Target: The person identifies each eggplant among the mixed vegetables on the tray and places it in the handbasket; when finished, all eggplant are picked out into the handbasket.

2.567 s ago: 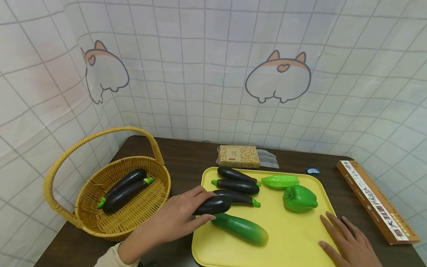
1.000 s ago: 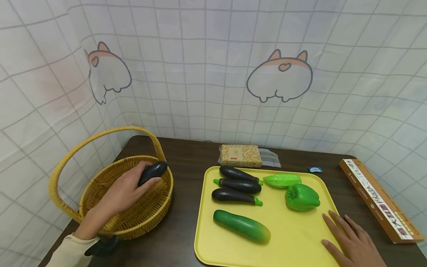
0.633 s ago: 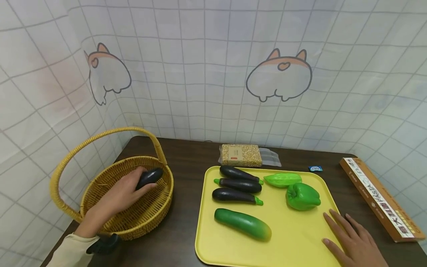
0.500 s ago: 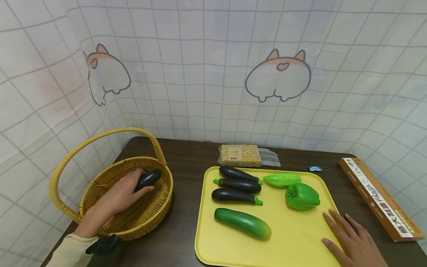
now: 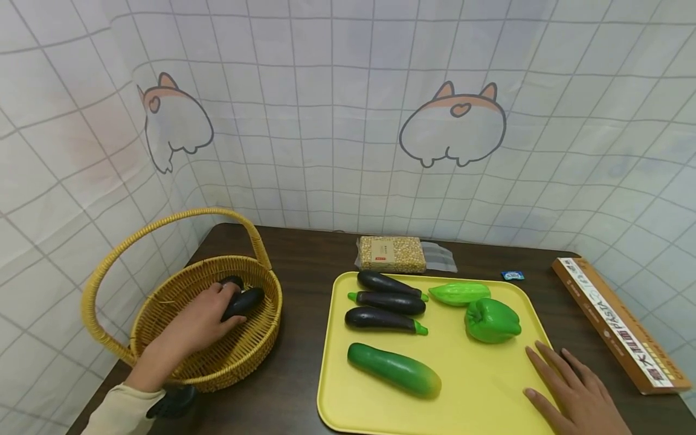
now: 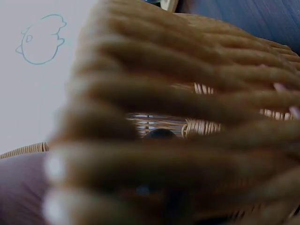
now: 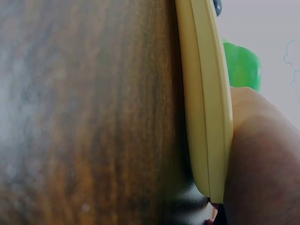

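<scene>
My left hand (image 5: 198, 320) reaches down into the yellow wicker basket (image 5: 272, 326), thumb and fingers around a dark purple eggplant (image 5: 247, 303). Just behind that one, the end of another eggplant (image 5: 232, 281) shows; the hand hides the rest of it. In the left wrist view the blurred basket wall (image 6: 154, 164) fills most of the picture. My right hand (image 5: 579, 393) rests with spread fingers on the right edge of the yellow tray (image 5: 478, 393), holding nothing. In the right wrist view, the same hand (image 7: 258, 140) lies against the tray rim (image 7: 206, 108).
On the tray lie three eggplants (image 5: 387, 302), a green zucchini-like vegetable (image 5: 394, 368), a pale green ridged vegetable (image 5: 461, 293) and a green bell pepper (image 5: 492, 320). Behind are a grain pack (image 5: 391, 254) and blue packet (image 5: 512, 275). A pasta box (image 5: 620, 326) stands right.
My left hand has carried an eggplant from the tray's left side to the basket, then lowered it inside. The right hand has stayed in place at the tray edge.
</scene>
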`<state>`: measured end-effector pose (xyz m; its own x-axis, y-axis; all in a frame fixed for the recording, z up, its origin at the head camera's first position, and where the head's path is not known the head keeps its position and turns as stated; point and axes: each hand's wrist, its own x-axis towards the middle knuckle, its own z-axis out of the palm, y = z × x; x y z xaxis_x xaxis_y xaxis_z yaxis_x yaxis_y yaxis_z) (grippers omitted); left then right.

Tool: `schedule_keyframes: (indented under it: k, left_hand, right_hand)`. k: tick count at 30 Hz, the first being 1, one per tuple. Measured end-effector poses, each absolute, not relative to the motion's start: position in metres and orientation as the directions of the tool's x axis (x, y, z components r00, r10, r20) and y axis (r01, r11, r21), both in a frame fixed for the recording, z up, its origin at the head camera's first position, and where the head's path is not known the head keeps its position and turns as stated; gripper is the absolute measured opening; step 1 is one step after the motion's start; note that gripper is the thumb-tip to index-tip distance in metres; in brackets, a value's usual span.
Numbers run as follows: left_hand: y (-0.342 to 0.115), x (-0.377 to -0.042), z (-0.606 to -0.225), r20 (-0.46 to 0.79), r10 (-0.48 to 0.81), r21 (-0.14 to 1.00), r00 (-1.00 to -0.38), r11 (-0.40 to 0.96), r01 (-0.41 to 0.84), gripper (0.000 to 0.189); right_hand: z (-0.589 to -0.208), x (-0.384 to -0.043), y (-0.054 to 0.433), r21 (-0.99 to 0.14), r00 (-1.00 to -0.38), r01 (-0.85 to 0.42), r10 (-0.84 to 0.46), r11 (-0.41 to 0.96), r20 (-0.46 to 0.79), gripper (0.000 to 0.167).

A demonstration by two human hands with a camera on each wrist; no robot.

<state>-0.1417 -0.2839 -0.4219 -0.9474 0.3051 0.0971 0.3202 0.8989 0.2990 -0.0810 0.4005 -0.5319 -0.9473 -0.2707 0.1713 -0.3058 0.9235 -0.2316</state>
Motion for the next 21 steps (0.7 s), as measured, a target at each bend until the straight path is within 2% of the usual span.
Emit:
schedule_keyframes:
  k: [7, 21]
  left_hand:
    - [-0.284, -0.139, -0.423, 0.082, 0.293, 0.259, -0.953, 0.917, 0.304, 0.065]
    - [-0.279, -0.133, -0.410, 0.112, 0.268, 0.270, -0.957, 0.919, 0.289, 0.056]
  right_hand:
    - [-0.532, -0.081, 0.400, -0.226, -0.945, -0.310, -0.272, 0.924, 0.184, 0.074]
    - [-0.532, -0.081, 0.400, -0.226, -0.946, -0.306, -0.269, 0.925, 0.182, 0.074]
